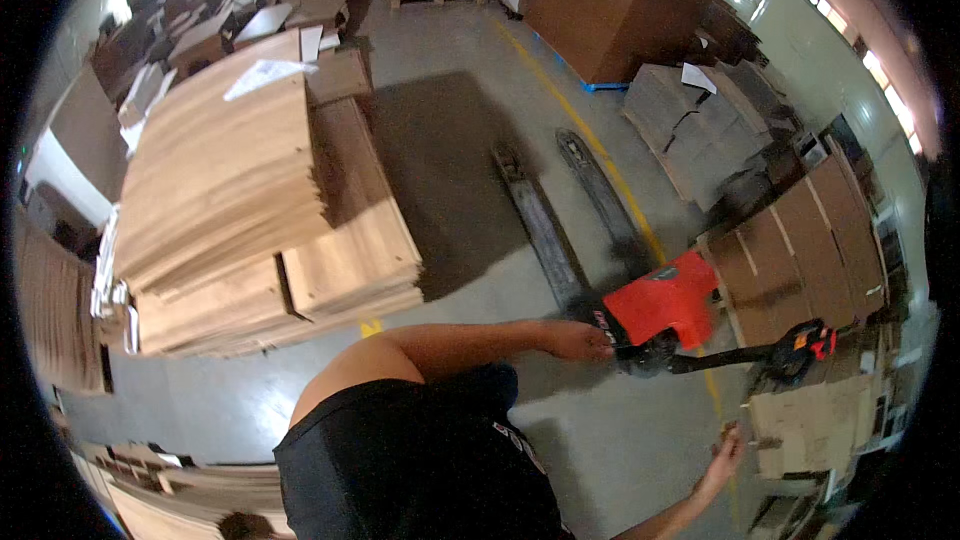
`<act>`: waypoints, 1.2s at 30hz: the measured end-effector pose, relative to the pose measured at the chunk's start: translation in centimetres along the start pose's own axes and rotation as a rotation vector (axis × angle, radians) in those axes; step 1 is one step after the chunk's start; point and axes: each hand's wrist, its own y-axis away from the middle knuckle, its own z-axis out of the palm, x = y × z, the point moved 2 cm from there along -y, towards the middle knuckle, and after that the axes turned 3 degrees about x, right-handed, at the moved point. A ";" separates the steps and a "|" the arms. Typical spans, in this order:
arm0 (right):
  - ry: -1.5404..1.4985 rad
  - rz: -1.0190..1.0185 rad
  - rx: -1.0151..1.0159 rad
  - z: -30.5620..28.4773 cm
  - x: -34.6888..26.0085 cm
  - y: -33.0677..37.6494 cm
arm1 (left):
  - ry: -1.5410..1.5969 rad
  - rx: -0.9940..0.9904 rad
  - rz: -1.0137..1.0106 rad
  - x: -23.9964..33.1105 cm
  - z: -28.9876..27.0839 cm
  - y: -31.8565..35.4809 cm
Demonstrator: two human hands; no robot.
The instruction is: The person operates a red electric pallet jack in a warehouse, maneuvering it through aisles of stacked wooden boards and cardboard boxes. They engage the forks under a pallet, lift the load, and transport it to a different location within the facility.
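An electric pallet jack (660, 305) with a red cover stands ahead and to the right, its two dark forks (545, 225) pointing away from me along the floor. Its black tiller handle (800, 352) leans out to the right. My left hand (580, 340) is stretched across in front of me, beside the jack's black body; blur hides its fingers, and I cannot tell whether it touches. Lower down, my right hand (728, 455) is held out short of the tiller, fingers curled in. Something small and dark may be at its fingertips, too blurred to name.
Stacked wooden panels (225, 170) fill the left. A tall brown carton block (610, 10) on a blue pallet stands at the far right, near grey wrapped stacks (690, 120). Brown cartons (800, 240) stand close beside the jack. A yellow line (560, 90) runs along the floor.
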 end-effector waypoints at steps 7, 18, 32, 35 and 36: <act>0.435 -0.261 0.147 -3.9 -16.1 -26.0 | 0.125 0.007 0.187 -2.8 7.7 -28.1; 0.323 -0.304 0.086 -29.4 2.8 -69.1 | 0.268 0.135 0.354 11.8 26.0 -71.4; 0.144 -0.712 -1.011 -42.1 17.9 -99.6 | -0.173 0.657 -0.483 29.7 52.2 -101.1; 0.184 -0.600 -1.161 -44.5 19.9 -102.5 | -0.373 0.683 -0.682 32.7 54.3 -104.5; 0.211 -0.673 -1.175 -45.0 20.3 -103.1 | -0.380 0.658 -0.682 32.8 55.1 -105.7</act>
